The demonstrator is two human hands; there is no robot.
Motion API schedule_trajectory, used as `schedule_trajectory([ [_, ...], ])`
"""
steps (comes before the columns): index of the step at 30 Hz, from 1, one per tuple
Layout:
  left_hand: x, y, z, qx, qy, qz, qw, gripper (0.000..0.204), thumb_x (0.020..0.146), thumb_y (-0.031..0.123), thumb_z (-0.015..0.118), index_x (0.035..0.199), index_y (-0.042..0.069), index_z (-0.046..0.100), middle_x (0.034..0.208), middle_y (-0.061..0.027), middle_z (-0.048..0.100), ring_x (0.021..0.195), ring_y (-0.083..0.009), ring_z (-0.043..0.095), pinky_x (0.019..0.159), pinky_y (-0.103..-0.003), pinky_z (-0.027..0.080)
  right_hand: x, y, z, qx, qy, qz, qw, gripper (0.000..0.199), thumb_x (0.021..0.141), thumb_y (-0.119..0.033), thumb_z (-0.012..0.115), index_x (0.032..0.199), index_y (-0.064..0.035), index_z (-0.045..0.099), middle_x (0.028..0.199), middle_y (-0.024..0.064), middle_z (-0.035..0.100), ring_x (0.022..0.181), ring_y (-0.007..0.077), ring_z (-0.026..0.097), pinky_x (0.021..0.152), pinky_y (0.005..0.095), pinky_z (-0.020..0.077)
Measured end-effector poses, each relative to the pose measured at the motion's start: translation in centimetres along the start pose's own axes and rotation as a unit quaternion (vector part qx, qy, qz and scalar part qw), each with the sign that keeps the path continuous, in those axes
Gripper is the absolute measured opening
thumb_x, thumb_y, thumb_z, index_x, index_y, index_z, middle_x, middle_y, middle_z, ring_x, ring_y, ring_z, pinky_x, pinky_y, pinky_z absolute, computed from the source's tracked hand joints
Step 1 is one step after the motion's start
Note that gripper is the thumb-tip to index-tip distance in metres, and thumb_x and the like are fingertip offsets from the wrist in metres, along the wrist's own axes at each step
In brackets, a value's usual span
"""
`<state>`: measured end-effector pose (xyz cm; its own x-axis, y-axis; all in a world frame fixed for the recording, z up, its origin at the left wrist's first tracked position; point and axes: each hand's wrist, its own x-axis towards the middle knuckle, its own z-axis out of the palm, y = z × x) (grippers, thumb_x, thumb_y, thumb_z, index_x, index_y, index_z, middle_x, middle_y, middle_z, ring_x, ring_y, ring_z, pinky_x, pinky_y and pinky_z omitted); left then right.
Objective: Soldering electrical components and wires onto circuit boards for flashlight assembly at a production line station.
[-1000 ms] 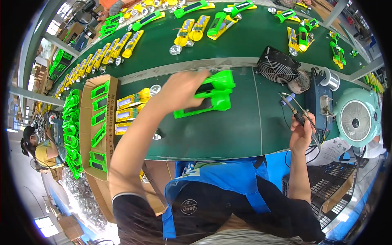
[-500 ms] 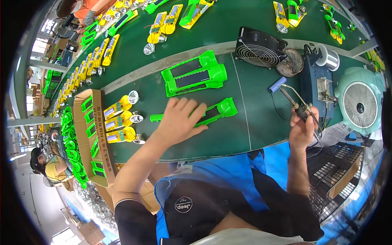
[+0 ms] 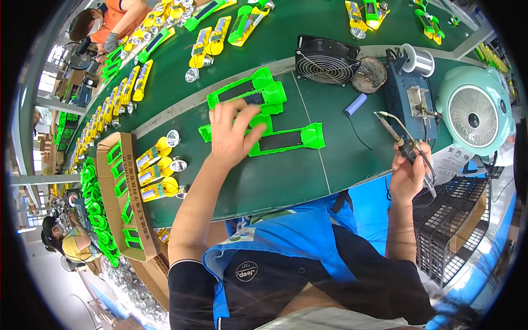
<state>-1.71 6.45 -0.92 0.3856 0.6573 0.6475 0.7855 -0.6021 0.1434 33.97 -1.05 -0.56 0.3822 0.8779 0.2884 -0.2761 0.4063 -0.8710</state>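
My left hand (image 3: 234, 135) is curled over a green plastic lamp housing (image 3: 205, 133), whose ends show on both sides of the fingers. Its middle is hidden under my palm. Just beyond lie more green housings (image 3: 269, 91) with dark panels, stacked close together. Right of my thumb, a separate green housing (image 3: 312, 136) lies flat on the green bench mat. My right hand (image 3: 408, 175) grips a soldering iron (image 3: 404, 144), its tip pointing up and left. Near that tip is a purple cylindrical battery cell (image 3: 356, 104) with a dark wire.
Yellow lamp bodies with reflectors (image 3: 158, 170) lie beside a cardboard box (image 3: 137, 220) of green frames. A black fan (image 3: 327, 61), solder spool (image 3: 418, 60), blue-grey soldering station (image 3: 404, 88) and mint fan (image 3: 476, 113) stand right. A co-worker (image 3: 118, 25) sits far left.
My left hand has moved away from the front housing to one behind it. The front housing now lies uncovered. My right hand still holds the soldering iron, and the whole view has shifted slightly.
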Motion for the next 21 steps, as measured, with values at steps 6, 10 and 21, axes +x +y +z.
schedule_trajectory([
  [6, -3.5, 4.1, -0.7, -0.027, -0.206, 0.145, 0.967, 0.034, 0.074, 0.025, 0.072, 0.102, 0.011, 0.061, 0.097, -0.0067, 0.055, 0.084, -0.0243, 0.054, 0.068, -0.036, 0.04, 0.6, -0.1, -0.2, 0.03, -0.005, 0.006, 1.0, 0.035, 0.088, -0.033, 0.063, 0.099, -0.0033, 0.047, 0.087, 0.0147, 0.058, 0.06, 0.0169, 0.054, 0.048, 0.0282, 0.0448],
  [10, 0.4, 5.3, -1.9, -0.149, -0.136, 0.073, 0.977, 0.045, 0.067, 0.019, 0.079, 0.107, 0.009, 0.063, 0.102, -0.0106, 0.059, 0.092, -0.0289, 0.058, 0.078, -0.041, 0.047, 2.1, -1.6, -0.7, 0.038, -0.008, -0.054, 0.998, 0.038, 0.086, -0.03, 0.066, 0.102, -0.0023, 0.046, 0.096, 0.0216, 0.061, 0.058, 0.0199, 0.056, 0.049, 0.0306, 0.0467],
  [21, 35.0, -5.6, 19.2, -0.262, -0.42, -0.225, 0.839, 0.057, 0.086, 0.039, 0.065, 0.135, 0.023, 0.042, 0.099, -0.0036, 0.06, 0.077, -0.0137, 0.057, 0.061, -0.026, 0.046, 2.8, -8.2, -12.7, -0.097, 0.237, -0.228, 0.939, 0.025, 0.092, -0.027, 0.061, 0.096, -0.0116, 0.042, 0.097, 0.0117, 0.055, 0.088, 0.0226, 0.057, 0.075, 0.0279, 0.048],
])
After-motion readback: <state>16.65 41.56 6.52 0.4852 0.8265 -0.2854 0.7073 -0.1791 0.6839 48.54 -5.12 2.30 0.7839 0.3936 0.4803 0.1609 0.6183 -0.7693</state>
